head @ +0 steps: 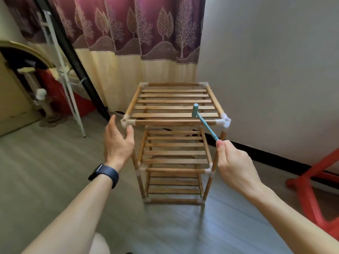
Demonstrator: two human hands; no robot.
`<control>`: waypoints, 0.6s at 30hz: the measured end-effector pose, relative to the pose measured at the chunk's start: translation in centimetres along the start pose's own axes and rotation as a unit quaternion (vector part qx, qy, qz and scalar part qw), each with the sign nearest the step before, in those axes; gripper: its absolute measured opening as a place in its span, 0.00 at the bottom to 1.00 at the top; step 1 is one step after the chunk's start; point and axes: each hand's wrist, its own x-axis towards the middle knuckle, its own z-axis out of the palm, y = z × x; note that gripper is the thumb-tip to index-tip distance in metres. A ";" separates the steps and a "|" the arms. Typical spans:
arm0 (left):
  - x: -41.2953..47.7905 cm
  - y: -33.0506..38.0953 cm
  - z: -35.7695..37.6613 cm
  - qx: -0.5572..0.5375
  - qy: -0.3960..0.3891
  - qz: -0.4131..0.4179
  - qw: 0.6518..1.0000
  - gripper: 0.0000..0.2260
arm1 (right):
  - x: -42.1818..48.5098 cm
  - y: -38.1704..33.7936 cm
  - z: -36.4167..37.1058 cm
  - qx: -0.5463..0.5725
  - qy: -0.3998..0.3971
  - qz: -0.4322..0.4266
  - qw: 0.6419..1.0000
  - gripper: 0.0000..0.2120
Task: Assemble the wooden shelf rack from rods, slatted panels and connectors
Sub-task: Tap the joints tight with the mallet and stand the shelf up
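A wooden shelf rack [174, 123] stands upright on the floor with three slatted panels, rods for legs and white plastic connectors [225, 121] at the corners. My left hand [118, 142] is open, fingers spread, just beside the rack's near left top connector [126, 122], the thumb nearly touching it. My right hand [235, 164] grips the end of the handle of a small light-blue hammer [201, 119]. The hammer's head hovers over the top panel near its front right part.
A patterned curtain [128, 33] hangs behind the rack and a white wall [275, 70] rises to the right. A red plastic frame [311, 182] stands at the right. White metal poles [62, 74], a dark bar and clutter fill the left.
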 end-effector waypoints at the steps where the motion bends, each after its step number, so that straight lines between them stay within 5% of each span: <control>1: 0.0 -0.7 -0.5 -0.014 -0.049 -0.034 0.998 0.20 | 0.1 -0.3 0.5 0.013 -0.006 -0.002 1.000 0.18; 3: -0.4 -1.6 -1.0 -0.023 -0.098 -0.051 0.994 0.14 | 0.3 -0.9 1.3 0.034 -0.019 0.002 0.999 0.19; 6: -0.5 -1.7 -1.1 -0.002 -0.068 -0.021 0.997 0.10 | 0.6 -1.6 2.2 0.058 -0.034 0.012 0.998 0.20; 13: -2.7 0.9 0.3 -0.011 -0.148 0.033 0.988 0.12 | 0.1 -2.9 2.8 0.136 -0.035 -0.004 0.990 0.22; 18: -3.9 2.4 2.6 -0.030 -0.189 0.059 0.980 0.12 | -1.1 -3.5 2.5 -0.006 -0.033 -0.059 0.998 0.20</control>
